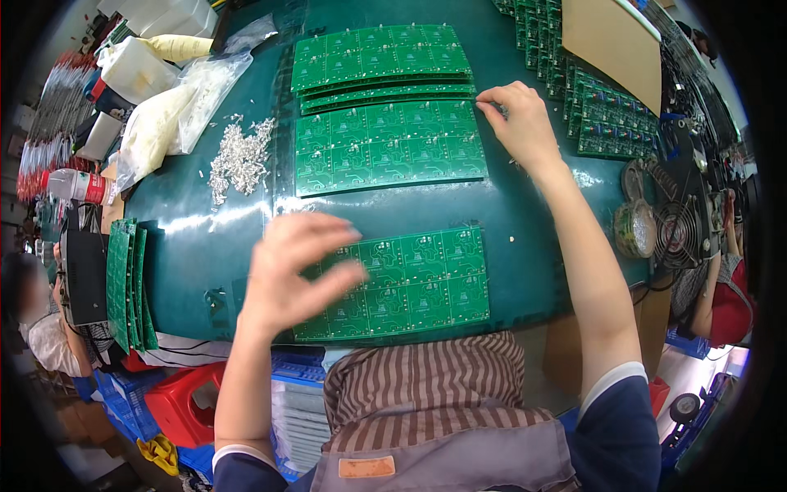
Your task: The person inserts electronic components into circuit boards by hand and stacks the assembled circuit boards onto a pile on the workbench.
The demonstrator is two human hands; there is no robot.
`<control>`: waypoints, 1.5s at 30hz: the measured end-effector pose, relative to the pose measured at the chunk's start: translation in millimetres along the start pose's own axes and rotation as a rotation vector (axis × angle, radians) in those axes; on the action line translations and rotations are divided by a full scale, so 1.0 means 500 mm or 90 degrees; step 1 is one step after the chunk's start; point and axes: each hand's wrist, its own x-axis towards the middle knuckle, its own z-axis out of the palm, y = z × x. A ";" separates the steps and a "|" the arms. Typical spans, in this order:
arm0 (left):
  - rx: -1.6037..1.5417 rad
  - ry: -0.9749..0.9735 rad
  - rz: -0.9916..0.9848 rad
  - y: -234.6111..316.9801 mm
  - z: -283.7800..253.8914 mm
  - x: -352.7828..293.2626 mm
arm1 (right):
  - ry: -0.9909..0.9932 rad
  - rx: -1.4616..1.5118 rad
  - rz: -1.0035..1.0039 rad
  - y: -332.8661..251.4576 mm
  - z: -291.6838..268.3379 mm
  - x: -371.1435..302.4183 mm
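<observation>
A green circuit board panel [422, 283] lies flat near the table's front edge. Over its left part hovers my left hand [299, 266], blurred by motion, thumb and fingers apart with nothing seen between them. Farther back, another green panel [389, 148] lies in front of a group of overlapping panels [381, 57]. My right hand [520, 119] is at the right edge of that group, thumb and forefinger pinched on the corner of a panel. A heap of small clear and silvery parts [242, 157] lies to the left of the panels.
Plastic bags of pale parts [184, 107] lie at the far left. Rows of populated boards [615, 119] and cardboard [615, 45] are at the far right, near a small fan [679, 234] and a tape roll [634, 228]. Upright panels [129, 283] stand at the left edge.
</observation>
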 end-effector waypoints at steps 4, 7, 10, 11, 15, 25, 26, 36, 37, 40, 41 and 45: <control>-0.081 0.260 -0.285 -0.105 -0.012 0.080 | 0.006 -0.008 0.005 -0.002 0.004 0.002; -0.022 0.296 -0.286 -0.186 -0.034 0.139 | -0.003 -0.015 0.010 -0.003 0.009 0.005; 0.011 0.276 -0.307 -0.207 -0.037 0.190 | 0.014 0.007 0.007 0.002 0.013 0.006; 0.026 0.245 -0.315 -0.209 -0.036 0.204 | 0.012 -0.003 0.005 0.004 0.015 0.007; 0.049 0.154 -0.369 -0.196 -0.030 0.246 | 0.019 -0.017 -0.004 0.008 0.017 0.010; -0.048 0.093 -0.415 -0.237 -0.047 0.277 | 0.031 -0.010 -0.014 0.009 0.019 0.018; -0.049 0.093 -0.415 -0.241 -0.046 0.279 | 0.030 -0.009 -0.010 0.010 0.022 0.022; -0.055 0.133 -0.393 -0.292 -0.040 0.341 | 0.011 -0.054 0.001 0.032 0.056 0.095; -0.044 0.142 -0.395 -0.305 -0.042 0.349 | 0.011 -0.054 0.000 0.033 0.061 0.106; -0.020 0.142 -0.405 -0.333 -0.043 0.378 | 0.009 -0.056 0.002 0.047 0.077 0.137; -0.006 0.149 -0.409 -0.340 -0.043 0.385 | 0.009 -0.055 0.009 0.052 0.081 0.147; -0.027 0.151 -0.430 -0.345 -0.037 0.398 | 0.012 -0.050 0.023 0.061 0.084 0.150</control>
